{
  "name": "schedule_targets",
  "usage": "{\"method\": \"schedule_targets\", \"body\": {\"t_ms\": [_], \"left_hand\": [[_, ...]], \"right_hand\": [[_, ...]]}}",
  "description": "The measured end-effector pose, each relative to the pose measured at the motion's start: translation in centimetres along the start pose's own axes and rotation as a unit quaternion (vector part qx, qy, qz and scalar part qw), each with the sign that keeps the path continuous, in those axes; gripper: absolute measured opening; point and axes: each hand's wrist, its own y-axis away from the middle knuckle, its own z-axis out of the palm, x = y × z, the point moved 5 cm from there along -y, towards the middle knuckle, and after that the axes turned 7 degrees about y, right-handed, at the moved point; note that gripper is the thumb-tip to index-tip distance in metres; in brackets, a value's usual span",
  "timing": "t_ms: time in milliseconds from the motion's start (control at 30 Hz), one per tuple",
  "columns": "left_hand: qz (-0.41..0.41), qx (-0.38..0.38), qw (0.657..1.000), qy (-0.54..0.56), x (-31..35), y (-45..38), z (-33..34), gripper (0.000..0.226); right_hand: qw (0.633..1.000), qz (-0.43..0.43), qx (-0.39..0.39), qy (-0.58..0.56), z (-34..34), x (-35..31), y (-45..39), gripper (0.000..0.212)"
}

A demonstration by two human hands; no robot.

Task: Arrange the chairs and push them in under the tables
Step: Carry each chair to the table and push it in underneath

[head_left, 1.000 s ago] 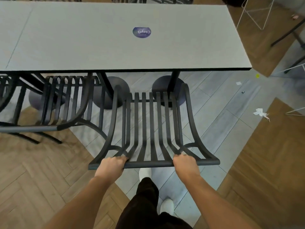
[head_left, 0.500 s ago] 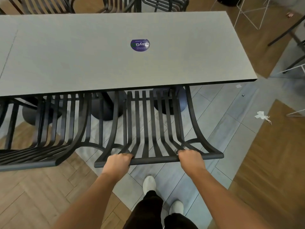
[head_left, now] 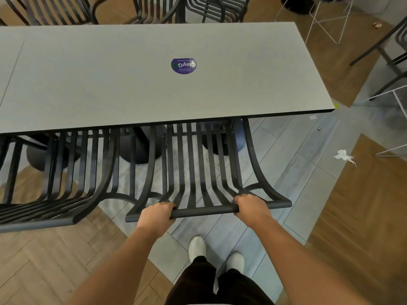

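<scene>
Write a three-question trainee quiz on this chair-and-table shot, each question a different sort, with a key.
1. True or false: both hands grip the top rail of the same chair.
2. Multiple choice: what lies on the table? A) a cup B) a round sticker C) a tray
3. Fill in: the crumpled paper lies on the floor to the ____ of the held chair.

Key
1. True: left hand and right hand each grip the rail.
2. B: the sticker.
3. right
</scene>
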Motion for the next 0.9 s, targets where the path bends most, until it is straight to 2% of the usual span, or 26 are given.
{"method": "schedule_targets", "body": {"t_ms": [167, 333, 400, 600, 700, 900], "left_hand": [[-0.013, -0.015, 0.999, 0.050, -0.1, 0.2, 0.0, 0.030], [0.017, -0.056, 0.995, 0.079, 1.4, 0.7, 0.1, 0.075], [0.018, -0.062, 0.995, 0.076, 2.9, 0.6, -0.2, 0.082], [0.018, -0.082, 0.996, 0.044, 9.0, -0.6, -0.6, 0.082], [0.008, -0.064, 0.997, 0.041, 12.9, -1.9, -0.7, 0.076], [0.004, -0.033, 0.998, 0.047, 23.6, -6.0, -0.5, 0.056]], "right_hand": [[0.999, -0.013, -0.017, -0.047, -0.3, 0.8, 0.5, 0.031], [0.995, -0.032, -0.046, -0.088, -0.3, 1.9, 1.2, 0.039], [0.993, -0.040, -0.051, -0.100, -0.4, 2.6, 1.6, 0.045], [0.990, -0.077, -0.038, -0.115, -0.6, 5.2, 2.4, 0.044], [0.984, -0.087, -0.026, -0.151, -1.2, 7.8, 2.3, 0.054], [0.985, -0.084, 0.024, -0.147, -3.5, 19.4, 1.9, 0.047]]}}
